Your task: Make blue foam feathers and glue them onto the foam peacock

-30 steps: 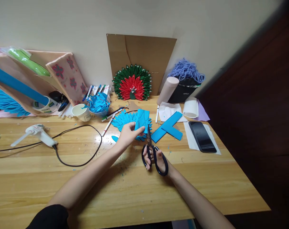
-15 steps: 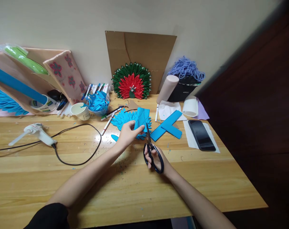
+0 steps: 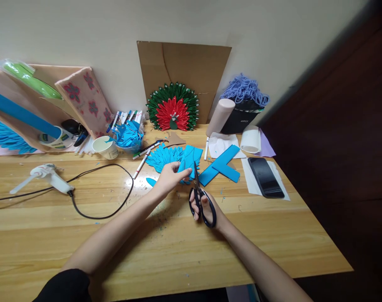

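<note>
My left hand pinches a blue piece between thumb and fingers. In my right hand are black-handled scissors, their blades pointing up at the right edge of that piece. Behind the hands lies a layered blue petal shape, partly covered by the held piece. A loose blue petal rests left of my left hand. Two blue strips lie crossed to the right of the scissors.
A white glue gun with a looping black cable lies left. A paper cup and a tub of blue scraps stand behind. A red-green fan ornament leans on cardboard. A phone lies right.
The held blue piece has tilted to the right and its top edge sits slightly lower. Both hands have stayed nearly in place, and the scissors are still at its right edge.
</note>
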Action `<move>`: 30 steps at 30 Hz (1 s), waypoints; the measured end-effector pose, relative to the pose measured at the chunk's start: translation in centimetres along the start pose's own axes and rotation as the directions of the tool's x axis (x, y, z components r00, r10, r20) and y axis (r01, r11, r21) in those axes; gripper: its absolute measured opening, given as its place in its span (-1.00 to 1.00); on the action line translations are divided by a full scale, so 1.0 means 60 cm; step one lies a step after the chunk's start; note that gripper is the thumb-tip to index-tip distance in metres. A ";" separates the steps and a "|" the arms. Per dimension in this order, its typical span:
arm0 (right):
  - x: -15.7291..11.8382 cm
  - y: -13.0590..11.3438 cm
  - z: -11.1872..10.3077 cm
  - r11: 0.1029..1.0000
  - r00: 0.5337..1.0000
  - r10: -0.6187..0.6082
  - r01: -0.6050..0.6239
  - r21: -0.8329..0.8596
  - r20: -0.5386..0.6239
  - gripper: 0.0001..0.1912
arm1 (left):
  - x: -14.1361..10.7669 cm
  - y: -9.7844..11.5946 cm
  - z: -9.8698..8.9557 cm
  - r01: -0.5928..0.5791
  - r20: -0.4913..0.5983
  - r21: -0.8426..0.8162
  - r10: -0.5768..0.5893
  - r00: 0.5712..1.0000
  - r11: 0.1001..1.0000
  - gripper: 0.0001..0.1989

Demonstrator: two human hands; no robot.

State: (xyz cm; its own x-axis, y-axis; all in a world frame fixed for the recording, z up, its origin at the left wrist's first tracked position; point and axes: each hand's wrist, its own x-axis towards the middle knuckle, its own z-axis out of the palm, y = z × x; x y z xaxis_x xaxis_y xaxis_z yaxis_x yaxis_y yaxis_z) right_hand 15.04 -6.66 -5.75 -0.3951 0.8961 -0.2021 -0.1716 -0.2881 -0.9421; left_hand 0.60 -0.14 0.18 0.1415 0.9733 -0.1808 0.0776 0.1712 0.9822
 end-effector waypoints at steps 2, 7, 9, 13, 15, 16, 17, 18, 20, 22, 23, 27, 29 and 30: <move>0.002 -0.004 0.003 0.999 1.000 0.013 -0.013 0.029 -0.015 -0.38 | 0.000 0.000 0.001 -0.006 0.001 0.012 0.006 1.000 1.000 -0.56; 0.003 -0.015 0.010 1.000 0.998 0.025 -0.024 0.011 -0.062 -0.47 | -0.002 0.003 0.000 -0.001 -0.006 -0.017 0.001 1.000 1.000 -0.63; 0.002 -0.015 0.007 0.998 0.997 -0.008 0.004 -0.060 -0.073 -0.49 | -0.002 0.004 -0.001 -0.003 0.002 -0.025 0.003 1.000 1.000 -0.68; -0.001 -0.010 0.000 0.984 0.995 -0.058 0.044 -0.171 -0.078 -0.49 | -0.001 0.004 0.000 0.016 -0.049 -0.032 -0.018 0.999 0.999 -0.71; 0.000 -0.009 -0.001 0.987 0.996 -0.050 0.037 -0.157 -0.078 -0.46 | -0.002 0.005 0.002 0.027 -0.109 -0.063 -0.034 0.993 0.998 -0.68; 0.000 -0.008 -0.001 0.990 0.997 -0.039 0.029 -0.137 -0.073 -0.44 | -0.002 0.005 0.003 0.028 -0.129 -0.080 -0.038 0.991 0.996 -0.67; 0.001 -0.008 0.000 0.993 0.997 -0.029 0.022 -0.115 -0.065 -0.41 | -0.002 0.005 0.004 0.030 -0.138 -0.091 -0.042 0.990 0.995 -0.66; 0.001 -0.007 0.000 0.995 0.998 -0.025 0.019 -0.098 -0.057 -0.39 | -0.003 0.004 0.005 0.032 -0.135 -0.097 -0.045 0.990 0.995 -0.66; 0.001 -0.006 0.000 0.995 0.999 -0.029 0.025 -0.092 -0.036 -0.34 | -0.004 0.002 0.008 0.037 -0.102 -0.098 -0.047 0.994 0.994 -0.68; 0.001 -0.006 -0.001 0.994 0.999 -0.036 0.033 -0.108 -0.027 -0.32 | -0.005 0.000 0.010 0.041 -0.063 -0.096 -0.047 0.997 0.995 -0.69; 0.001 -0.005 -0.002 0.993 0.999 -0.033 0.030 -0.114 -0.026 -0.31 | -0.006 -0.002 0.010 0.040 -0.051 -0.098 -0.045 0.998 0.994 -0.69; 0.002 -0.003 -0.003 0.995 0.999 -0.016 0.012 -0.097 -0.036 -0.31 | -0.006 -0.005 0.011 0.038 -0.048 -0.103 -0.043 0.998 0.994 -0.70; 0.003 -0.001 -0.003 0.996 0.999 -0.015 0.011 -0.084 -0.044 -0.32 | -0.005 -0.005 0.011 0.046 -0.044 -0.107 -0.051 0.998 0.993 -0.70; 0.004 0.000 -0.003 0.996 0.999 -0.017 0.013 -0.083 -0.045 -0.32 | -0.004 -0.005 0.011 0.051 -0.039 -0.110 -0.056 0.998 0.993 -0.69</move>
State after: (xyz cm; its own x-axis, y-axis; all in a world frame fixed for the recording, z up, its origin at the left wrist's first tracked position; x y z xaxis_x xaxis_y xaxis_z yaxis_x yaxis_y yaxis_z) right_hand 15.11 -6.39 -5.83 -0.3508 0.9152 -0.1981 -0.1016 -0.2475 -0.9635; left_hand 1.18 -0.55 -0.12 0.0987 0.9674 -0.2334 -0.0239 0.2368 0.9713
